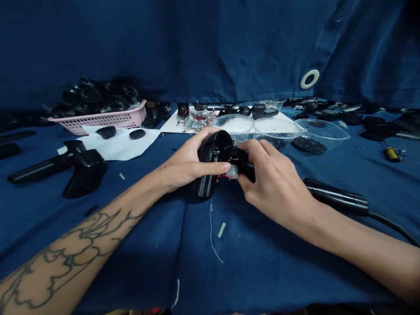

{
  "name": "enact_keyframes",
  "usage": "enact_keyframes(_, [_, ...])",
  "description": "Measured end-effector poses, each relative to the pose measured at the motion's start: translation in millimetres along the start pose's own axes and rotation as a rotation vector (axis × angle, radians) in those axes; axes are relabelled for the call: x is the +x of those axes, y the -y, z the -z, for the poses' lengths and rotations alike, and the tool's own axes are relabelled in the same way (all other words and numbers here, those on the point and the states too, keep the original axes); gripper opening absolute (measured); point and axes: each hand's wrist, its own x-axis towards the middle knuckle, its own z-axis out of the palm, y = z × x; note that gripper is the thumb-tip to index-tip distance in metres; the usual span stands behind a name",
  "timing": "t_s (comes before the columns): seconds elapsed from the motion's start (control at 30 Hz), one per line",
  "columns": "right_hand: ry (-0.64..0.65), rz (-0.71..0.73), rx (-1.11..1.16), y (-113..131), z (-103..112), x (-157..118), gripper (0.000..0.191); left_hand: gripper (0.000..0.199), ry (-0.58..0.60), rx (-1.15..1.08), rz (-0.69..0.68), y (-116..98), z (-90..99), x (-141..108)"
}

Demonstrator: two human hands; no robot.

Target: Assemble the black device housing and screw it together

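My left hand [192, 164] is wrapped round a glossy black plastic housing [206, 186], which has a rounded top and a tube-like lower part. Its thumb presses on a small silver motor [232, 172] with thin red wires, at the housing's right side. Against the motor, my right hand [272, 175] pinches a black plastic part [246, 162] between thumb and fingers. Those fingers hide much of the part, and I cannot tell whether it is joined to the housing. Both hands are close together above the blue cloth.
A pink basket [101, 122] of black parts stands back left, near a black handled assembly [82, 170]. Clear plastic cups [275, 127] and wired motors [200, 118] lie at the back. On the right are a corded black tool [337, 197] and a yellow-black item [392, 154].
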Motion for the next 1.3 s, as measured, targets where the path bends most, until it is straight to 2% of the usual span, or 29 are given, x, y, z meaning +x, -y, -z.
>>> enact_keyframes(0.1, [-0.055,0.0,0.05,-4,-1,3,0.04,0.065,0.016,-0.069,0.048,1,-0.8,-1])
enact_keyframes(0.2, [-0.103,-0.008,0.132,-5,0,4,0.036,0.071,0.032,-0.056,0.033,4,0.5,0])
enact_keyframes(0.33, [-0.081,-0.123,0.315,-2,4,4,0.036,0.068,0.032,0.004,0.02,6,0.8,2])
enact_keyframes(0.43, [-0.093,-0.156,0.425,0,6,4,0.034,0.066,0.021,-0.05,0.105,5,-2.4,2])
enact_keyframes(0.53, [-0.08,-0.142,0.559,2,6,3,0.039,0.071,0.043,-0.232,0.209,6,-6.7,0])
enact_keyframes(0.63, [-0.05,-0.13,0.685,3,5,3,0.046,0.07,0.023,-0.322,0.169,6,-10.9,-1])
enact_keyframes(0.8, [-0.04,-0.083,0.774,7,6,2,0.051,0.062,-0.074,-0.316,0.098,3,-17.1,-1])
enact_keyframes(0.9, [-0.076,-0.038,0.769,11,9,1,0.059,0.066,-0.066,-0.343,0.069,-1,-18.2,-1])
enact_keyframes(1.07, [-0.216,0.02,0.534,14,12,0,0.065,0.068,-0.046,-0.318,0.01,-7,-18.7,-2])
enact_keyframes(1.23, [-0.214,-0.036,0.405,8,11,3,0.047,0.059,-0.158,-0.332,0.074,-1,-25.0,-4])
enact_keyframes(1.3, [-0.21,-0.058,0.393,5,10,5,0.044,0.052,-0.165,-0.346,0.093,2,-27.4,-5])
